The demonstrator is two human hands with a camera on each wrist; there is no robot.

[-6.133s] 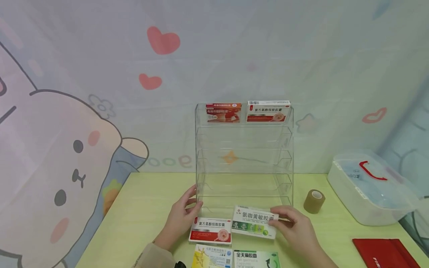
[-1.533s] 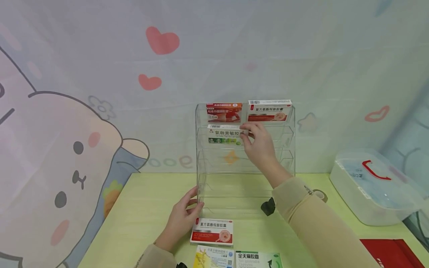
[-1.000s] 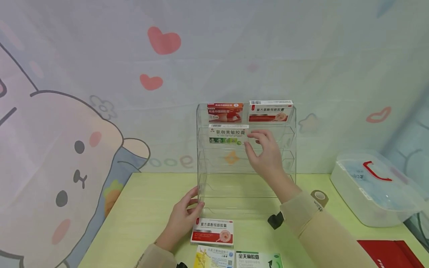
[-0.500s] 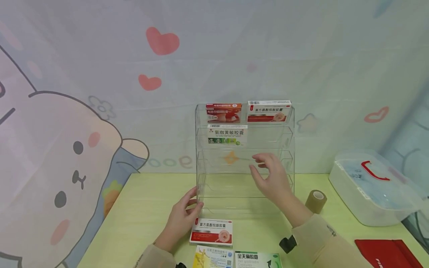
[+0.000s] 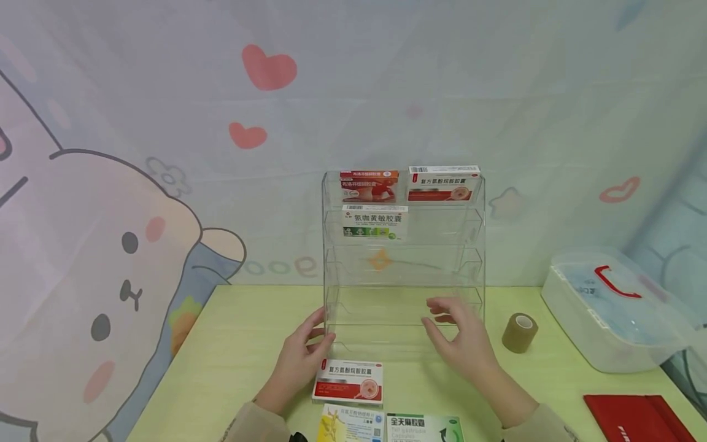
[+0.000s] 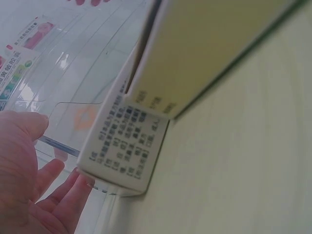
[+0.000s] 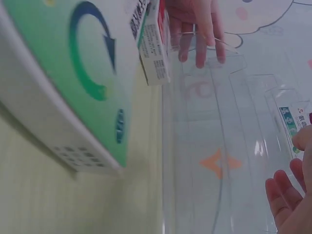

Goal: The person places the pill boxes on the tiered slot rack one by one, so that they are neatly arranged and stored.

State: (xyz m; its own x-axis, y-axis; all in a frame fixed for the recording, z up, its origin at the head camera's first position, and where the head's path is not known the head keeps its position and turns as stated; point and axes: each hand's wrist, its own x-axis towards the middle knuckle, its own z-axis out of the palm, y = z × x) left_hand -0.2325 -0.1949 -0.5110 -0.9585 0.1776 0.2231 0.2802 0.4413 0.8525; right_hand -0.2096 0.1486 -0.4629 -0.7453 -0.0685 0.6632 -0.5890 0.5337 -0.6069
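A clear tiered display rack (image 5: 403, 307) stands upright on the table. At its lower left side my left hand (image 5: 298, 355) grips the edge, thumb in front and fingers behind. My right hand (image 5: 463, 341) hovers before the rack's lower right, holding nothing, thumb and fingers apart. In the top tier sit an orange-red medicine box (image 5: 369, 187) and a white-and-red medicine box (image 5: 444, 184). One tier down, at the left, is a white-and-green medicine box (image 5: 375, 223). Before the rack lies another white-and-red box (image 5: 348, 382); a yellow-and-white box (image 5: 351, 423) and a green-and-white box (image 5: 424, 428) are nearer.
Right of the rack stands a brown tape roll (image 5: 520, 333). Farther right is a translucent lidded bin (image 5: 613, 313) with a red handle. A red pouch (image 5: 635, 417) lies at the front right. Behind the table hangs a printed cloth (image 5: 386, 92).
My right hand placed the white-and-green box in the second tier, let go, and came down to the rack's lower right. The left hand has stayed at the rack's edge.
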